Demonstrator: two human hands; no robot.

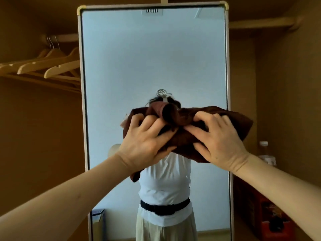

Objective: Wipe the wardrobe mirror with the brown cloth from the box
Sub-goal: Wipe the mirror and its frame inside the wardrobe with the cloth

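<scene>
Wooden wardrobe interior with hangers point(52, 65) surrounds a tall framed mirror point(139, 58). 2 bare hands hold a bunched brown cloth point(189, 136) up before the glass at mid height: the left hand point(144, 143) and right hand point(220, 141) both grip its folds. The cloth is out of its box; whether it touches the glass is unclear, and wiping seems barely begun.

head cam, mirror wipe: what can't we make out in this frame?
- Contact: whether the cloth touches the mirror can't be told; both hands, left hand and right hand, bunch it in front of the glass.
- Mirror's bottom edge: cut off by the frame.
- Bottle at right: dim, partly behind the right arm; label unreadable.
- Box: none identifiable; dark blurred items at lower right.
- Hangers: partly behind the mirror.
</scene>
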